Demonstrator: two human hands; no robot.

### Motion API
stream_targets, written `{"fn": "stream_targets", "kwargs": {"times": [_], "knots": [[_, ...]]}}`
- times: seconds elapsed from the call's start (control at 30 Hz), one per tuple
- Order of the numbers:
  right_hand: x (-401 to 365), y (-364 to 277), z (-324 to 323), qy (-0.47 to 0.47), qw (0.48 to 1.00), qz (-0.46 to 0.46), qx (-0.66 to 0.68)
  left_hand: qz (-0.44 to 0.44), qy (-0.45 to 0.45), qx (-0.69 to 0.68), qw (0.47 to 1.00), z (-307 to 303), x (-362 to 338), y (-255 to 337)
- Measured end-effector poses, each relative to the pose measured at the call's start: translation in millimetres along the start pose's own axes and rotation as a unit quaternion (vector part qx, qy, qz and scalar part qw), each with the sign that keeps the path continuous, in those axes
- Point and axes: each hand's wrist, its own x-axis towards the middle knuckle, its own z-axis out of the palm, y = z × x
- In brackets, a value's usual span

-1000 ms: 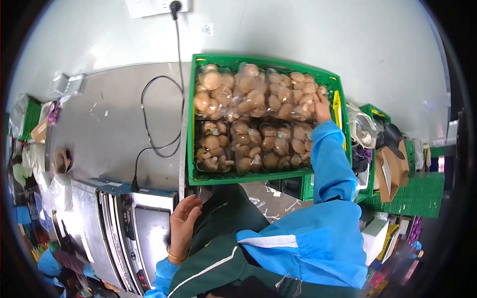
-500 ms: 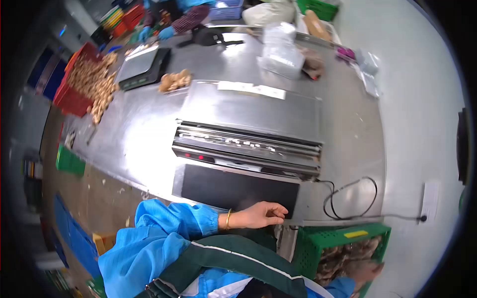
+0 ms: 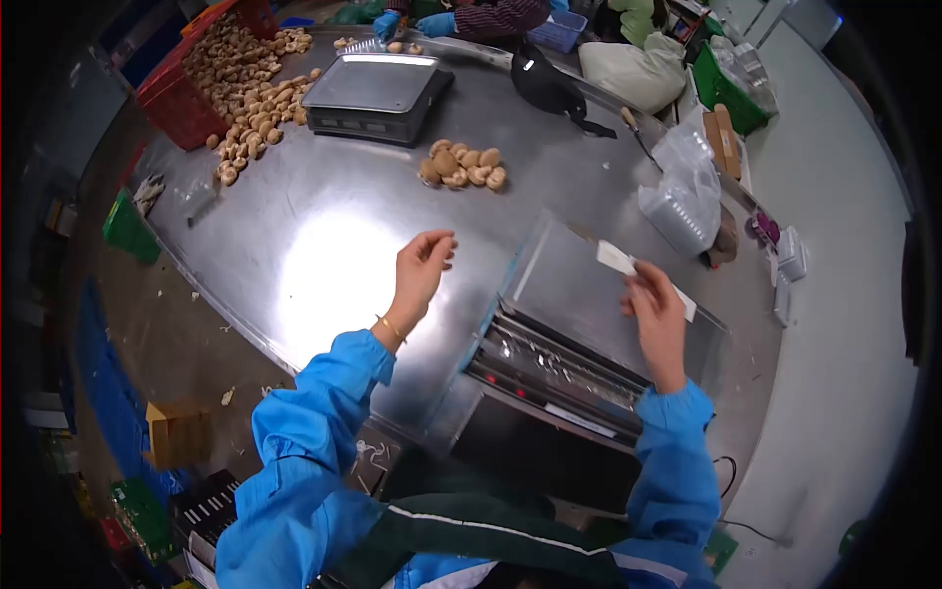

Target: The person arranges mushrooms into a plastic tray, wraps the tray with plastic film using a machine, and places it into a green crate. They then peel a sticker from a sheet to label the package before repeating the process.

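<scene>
My left hand (image 3: 420, 279) hangs over the bare steel in front of a small heap of mushrooms (image 3: 461, 165), its fingers loosely bent and nothing seen in them. Over the flat top plate of a sealing machine (image 3: 579, 285) is my right hand (image 3: 659, 319), fingers bent and apart, with no object visible in it. It partly covers a white strip (image 3: 615, 258) on that plate. Red lights glow on the machine's front, beside a black panel (image 3: 540, 452) nearest my body.
A digital scale (image 3: 378, 93) stands at the back, beside mushrooms spilling from a red crate (image 3: 182, 103). Clear plastic trays in a bag (image 3: 682, 191) lie at the right. A co-worker's blue-gloved hands (image 3: 437, 25) are across the steel table (image 3: 245, 236).
My view has shifted left. My left hand has moved up and forward from the black panel; my right hand has come from the green crate of packs to above the machine's plate.
</scene>
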Motion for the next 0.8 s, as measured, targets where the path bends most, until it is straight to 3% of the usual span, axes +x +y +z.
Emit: {"fn": "stream_targets", "kwargs": {"times": [0.13,0.2,0.3,0.37,0.43,0.53,0.6,0.67,0.8], "knots": [[118.2,13.5,96.8,-0.139,0.990,0.006,0.019,0.002,0.045,0.071,0.996,-37.5,115.4,-39.3],[169.9,22.8,143.4,-0.144,0.985,0.054,-0.079,0.037,0.070,0.124,0.989,-49.5,169.4,-58.4],[238.6,64.6,198.5,-0.125,0.970,0.064,-0.200,0.028,0.079,0.143,0.986,-55.1,234.6,-77.5],[274.7,95.6,224.3,-0.097,0.947,0.137,-0.273,0.005,0.043,0.165,0.985,-59.3,273.2,-95.7],[296.0,119.0,241.3,-0.084,0.943,0.174,-0.271,-0.056,-0.013,0.182,0.982,-53.2,284.0,-88.5],[306.7,125.3,254.8,-0.089,0.944,0.204,-0.242,-0.026,-0.073,0.124,0.989,-40.5,291.5,-97.8],[304.6,124.2,251.6,-0.105,0.949,0.203,-0.217,-0.012,-0.043,0.143,0.989,-33.6,286.3,-98.0],[303.7,116.7,244.9,-0.136,0.957,0.200,-0.160,-0.026,-0.049,0.049,0.997,-32.7,270.6,-81.9],[277.6,77.4,216.9,-0.120,0.962,0.137,-0.205,-0.040,-0.063,-0.033,0.997,-26.0,223.0,-24.7]]}}
